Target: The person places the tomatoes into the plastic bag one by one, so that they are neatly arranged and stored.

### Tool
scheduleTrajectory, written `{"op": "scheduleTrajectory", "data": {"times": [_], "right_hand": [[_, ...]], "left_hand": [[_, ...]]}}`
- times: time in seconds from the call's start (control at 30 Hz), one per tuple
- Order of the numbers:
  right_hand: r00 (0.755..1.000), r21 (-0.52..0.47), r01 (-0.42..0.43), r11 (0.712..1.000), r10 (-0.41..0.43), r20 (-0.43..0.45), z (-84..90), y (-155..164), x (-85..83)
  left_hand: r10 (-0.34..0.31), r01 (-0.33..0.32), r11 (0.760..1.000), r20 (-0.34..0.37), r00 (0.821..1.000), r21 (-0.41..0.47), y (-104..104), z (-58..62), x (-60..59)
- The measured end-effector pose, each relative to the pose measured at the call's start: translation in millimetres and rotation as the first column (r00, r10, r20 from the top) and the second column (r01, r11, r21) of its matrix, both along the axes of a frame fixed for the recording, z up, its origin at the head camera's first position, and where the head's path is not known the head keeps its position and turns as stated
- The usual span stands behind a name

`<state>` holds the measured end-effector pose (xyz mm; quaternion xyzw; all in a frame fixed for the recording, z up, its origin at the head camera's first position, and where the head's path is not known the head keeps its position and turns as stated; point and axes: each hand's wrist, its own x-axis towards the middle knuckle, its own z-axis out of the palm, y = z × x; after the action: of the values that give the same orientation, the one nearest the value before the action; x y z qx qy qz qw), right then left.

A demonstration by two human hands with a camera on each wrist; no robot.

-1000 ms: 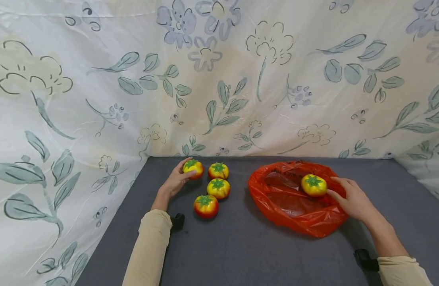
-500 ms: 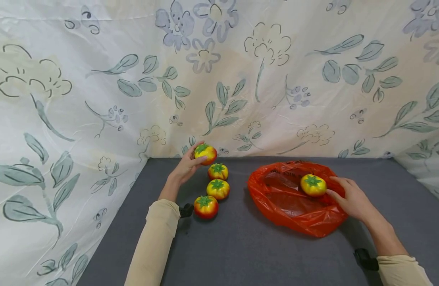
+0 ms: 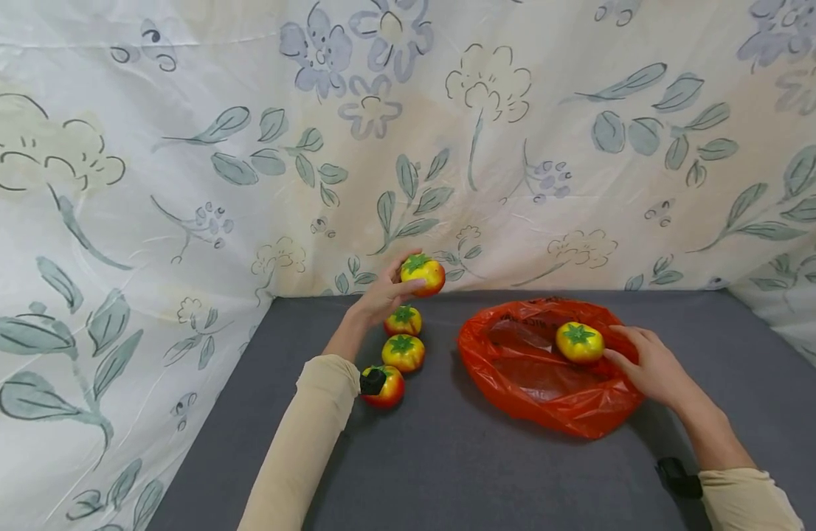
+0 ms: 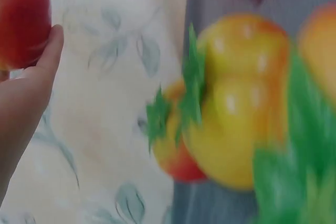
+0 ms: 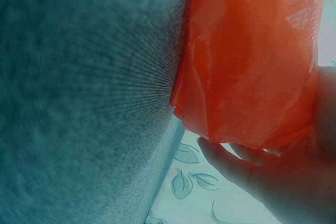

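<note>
A yellow-and-red tomato (image 3: 423, 276) with a green leafy top is gripped by my left hand (image 3: 381, 296), raised above the table's far edge. The left wrist view shows the red underside of this tomato (image 4: 23, 19) against the fingers. My right hand (image 3: 654, 372) holds the right side of a red plastic bag (image 3: 514, 398), whose mouth gapes upward. Inside the bag, close to the right thumb, lies another tomato (image 3: 580, 343). In the right wrist view, fingers (image 5: 231, 169) curl along the bag's edge.
Three tomatoes stand in a rough row under my left forearm: a far one (image 3: 403, 321), a middle one (image 3: 403, 353) and a near one (image 3: 388, 391), partly hidden by the wrist strap. The dark grey table (image 3: 448, 472) ends at a flowered cloth (image 3: 355, 184) behind.
My left hand has lifted its tomato off the table and carried it up and to the right, above the row. The right hand and the bag have stayed in place.
</note>
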<state>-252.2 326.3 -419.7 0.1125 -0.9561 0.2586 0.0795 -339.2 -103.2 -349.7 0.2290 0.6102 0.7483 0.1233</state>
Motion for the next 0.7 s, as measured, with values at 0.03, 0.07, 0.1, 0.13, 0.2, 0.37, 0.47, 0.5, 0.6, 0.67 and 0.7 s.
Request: {"op": "scheduleTrajectory", "data": {"times": [0.03,0.07,0.1,0.13,0.2,0.37,0.47,0.5,0.6,0.67,0.7], "right_hand": [[1.000,0.000,-0.001,1.000,0.001,-0.001,0.2,0.3,0.0],[1.000,-0.002,-0.003,1.000,0.003,-0.003,0.4,0.6,0.1],[1.000,-0.003,-0.004,1.000,0.004,-0.001,0.3,1.3,0.0],[1.000,-0.003,-0.005,1.000,0.005,-0.002,0.5,1.4,0.0],[1.000,-0.005,-0.004,1.000,0.004,-0.004,0.7,0.9,0.0],[1.000,-0.006,0.002,1.000,-0.002,-0.010,-0.1,-0.9,0.9],[1.000,-0.004,0.005,1.000,-0.005,-0.009,-0.3,-0.7,1.1],[1.000,-0.004,0.006,1.000,-0.006,-0.008,-0.1,-0.8,1.2],[1.000,-0.003,0.010,1.000,-0.010,-0.005,0.8,-0.7,1.5],[1.000,-0.002,0.015,1.000,-0.015,0.000,1.5,-1.1,1.8],[1.000,-0.001,0.017,1.000,-0.017,0.001,1.5,-0.9,1.8]], "left_hand": [[-0.009,0.009,1.000,0.001,1.000,-0.011,6.6,2.4,1.2],[-0.022,0.022,1.000,0.003,1.000,-0.017,13.5,4.2,2.4],[-0.030,0.030,0.999,0.007,1.000,-0.030,20.6,5.6,4.1],[-0.038,0.039,0.998,0.014,0.999,-0.044,27.7,6.6,6.1],[-0.062,0.063,0.995,0.015,0.998,-0.078,42.0,7.2,9.6],[-0.131,0.133,0.984,0.030,0.991,-0.119,75.0,8.3,18.5],[-0.152,0.156,0.979,0.038,0.988,-0.133,93.6,11.1,24.0],[-0.158,0.162,0.977,0.037,0.987,-0.137,99.9,11.9,25.7],[-0.175,0.177,0.973,0.027,0.984,-0.147,118.9,12.3,30.3],[-0.188,0.190,0.970,0.026,0.982,-0.151,131.2,10.5,33.4],[-0.196,0.198,0.968,0.031,0.980,-0.153,137.2,9.0,35.3]]}}
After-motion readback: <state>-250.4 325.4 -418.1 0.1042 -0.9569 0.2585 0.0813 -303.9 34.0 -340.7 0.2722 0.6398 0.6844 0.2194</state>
